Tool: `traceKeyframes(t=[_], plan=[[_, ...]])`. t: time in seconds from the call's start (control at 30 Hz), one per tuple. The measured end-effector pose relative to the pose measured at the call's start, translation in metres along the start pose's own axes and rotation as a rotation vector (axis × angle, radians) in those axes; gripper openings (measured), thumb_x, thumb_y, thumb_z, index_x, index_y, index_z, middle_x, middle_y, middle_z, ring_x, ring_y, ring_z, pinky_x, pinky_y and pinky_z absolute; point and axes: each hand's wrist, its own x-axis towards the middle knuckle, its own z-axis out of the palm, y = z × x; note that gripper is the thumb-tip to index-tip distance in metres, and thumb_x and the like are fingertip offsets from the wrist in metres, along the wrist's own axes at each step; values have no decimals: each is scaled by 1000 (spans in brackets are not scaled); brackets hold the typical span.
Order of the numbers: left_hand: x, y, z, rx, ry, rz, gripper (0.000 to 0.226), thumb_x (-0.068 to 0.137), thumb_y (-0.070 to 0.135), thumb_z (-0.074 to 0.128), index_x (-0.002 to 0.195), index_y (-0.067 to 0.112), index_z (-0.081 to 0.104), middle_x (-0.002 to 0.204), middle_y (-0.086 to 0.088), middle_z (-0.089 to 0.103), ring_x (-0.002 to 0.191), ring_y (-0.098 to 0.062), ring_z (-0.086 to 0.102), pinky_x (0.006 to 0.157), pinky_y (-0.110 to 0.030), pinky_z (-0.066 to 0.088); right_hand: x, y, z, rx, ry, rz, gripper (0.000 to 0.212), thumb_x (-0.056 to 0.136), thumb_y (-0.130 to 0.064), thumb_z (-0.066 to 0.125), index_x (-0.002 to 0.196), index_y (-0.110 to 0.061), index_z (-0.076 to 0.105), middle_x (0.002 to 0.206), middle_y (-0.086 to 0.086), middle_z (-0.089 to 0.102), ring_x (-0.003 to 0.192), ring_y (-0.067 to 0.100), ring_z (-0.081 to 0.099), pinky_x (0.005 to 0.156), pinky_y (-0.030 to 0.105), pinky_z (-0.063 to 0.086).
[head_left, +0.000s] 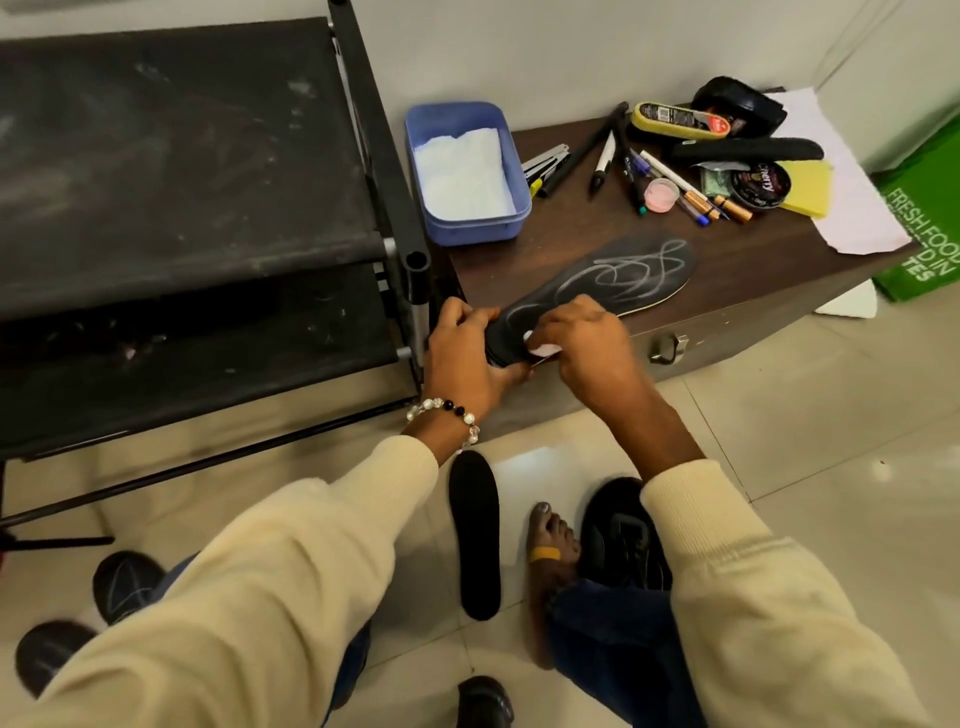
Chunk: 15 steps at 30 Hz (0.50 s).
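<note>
A black insole (618, 283) with white squiggly lines on it lies on the dark wooden box (748, 270), its near end over the box's front edge. My left hand (467, 353) grips that near end from the left. My right hand (582, 343) pinches a small white piece (540, 347) against the insole's near end. A second black insole (475, 535) lies on the tiled floor below my hands.
A blue tub (467, 228) with white powder stands at the box's left. Pens, a cutter, a polish tin (761, 184), a yellow sponge, brushes and paper crowd the box's back. A black shoe rack (182, 208) stands left. Shoes, my bare foot and a green bag sit on the floor.
</note>
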Motion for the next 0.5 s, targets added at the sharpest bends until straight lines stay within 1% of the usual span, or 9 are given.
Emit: traceKeyframes(t=[0.07,0.1,0.2,0.23,0.3,0.37,0.4,0.47,0.5], plan=[[0,0,1,16,9,-2,66,62,32,87,120,12,63,108,-2,46,86,-10,44,77,-19,41,0,5,5,-71,-16,182,34,82,3,58,114,-7,67,115,11,63,110,29,50,86,32,44],[0,0,2,12,14,-1,64,62,31,87,119,12,64,107,-1,46,85,-10,45,76,-19,41,-1,-1,7,-68,7,195,32,82,1,60,113,-7,68,113,11,64,109,27,51,85,29,44],[0,1,2,-1,22,8,57,64,25,86,115,11,66,103,-2,47,82,-13,49,76,-23,48,-2,-23,17,14,70,-29,32,51,4,83,80,-6,75,81,10,71,79,27,66,63,25,53],[0,0,3,10,23,13,56,65,24,86,114,10,66,103,-3,48,82,-14,50,77,-26,50,-3,-27,18,37,61,-84,34,45,4,86,75,-7,75,76,8,72,73,26,67,61,25,53],[-1,-1,3,11,26,31,56,63,29,87,113,11,67,100,-1,47,79,-12,49,74,-26,49,-5,-21,13,55,39,-133,35,42,7,84,72,-8,75,73,7,72,69,25,68,61,25,53],[0,-1,2,32,14,43,59,63,34,86,114,13,66,99,2,42,78,-10,45,71,-21,43,-6,-8,4,67,40,-34,32,50,12,78,77,-5,75,77,12,72,74,30,68,66,31,55],[0,-1,1,47,4,43,60,64,34,85,116,13,65,100,3,40,80,-10,44,72,-20,40,-6,-5,-2,71,23,74,31,60,13,72,86,-4,75,85,15,72,84,33,66,73,34,54],[0,-2,1,57,-5,39,60,65,34,85,117,13,64,101,3,38,81,-10,43,74,-20,42,-6,-3,-1,30,16,241,32,78,8,61,105,-4,71,105,16,68,104,33,59,86,36,48],[0,-2,2,59,-5,40,60,65,33,85,117,12,64,101,3,38,82,-11,44,76,-23,45,-7,-8,0,15,16,239,31,80,7,60,108,-4,70,107,16,67,107,32,58,87,36,47]])
